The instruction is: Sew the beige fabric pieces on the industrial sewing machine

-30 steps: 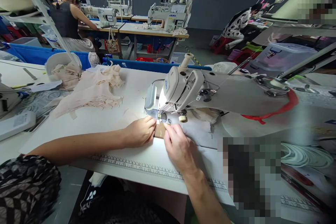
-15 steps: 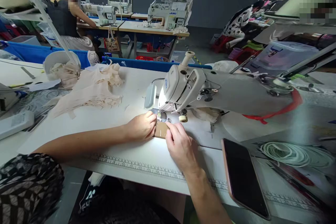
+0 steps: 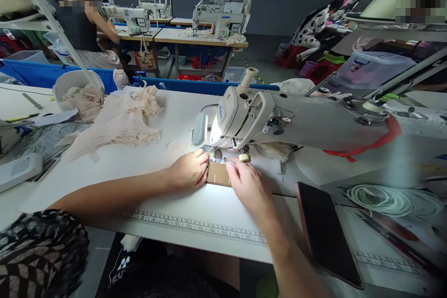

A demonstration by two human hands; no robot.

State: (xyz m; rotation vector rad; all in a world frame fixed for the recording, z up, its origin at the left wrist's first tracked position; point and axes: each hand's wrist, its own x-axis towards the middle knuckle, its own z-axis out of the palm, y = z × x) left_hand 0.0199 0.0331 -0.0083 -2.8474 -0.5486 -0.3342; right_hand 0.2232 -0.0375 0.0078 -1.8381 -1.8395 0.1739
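Observation:
My left hand (image 3: 190, 170) rests on the white table, its fingers curled and pinched at the left edge of a small brown piece (image 3: 219, 173) lying under the needle of the white sewing machine (image 3: 244, 118). My right hand (image 3: 248, 187) lies on the right side of the same piece, fingers stretched toward the presser foot and pressing it flat. The machine lamp lights the spot between both hands.
A pile of beige fabric pieces (image 3: 118, 118) lies at the back left, with a white bowl (image 3: 75, 84) of scraps beyond it. A dark phone (image 3: 326, 233) lies right of my right arm. A printed ruler (image 3: 195, 228) runs along the table's front. Other people sit at machines behind.
My right hand has slid forward and right, its fingers now flatter beside the presser foot. More of the brown piece shows. My left hand has barely moved.

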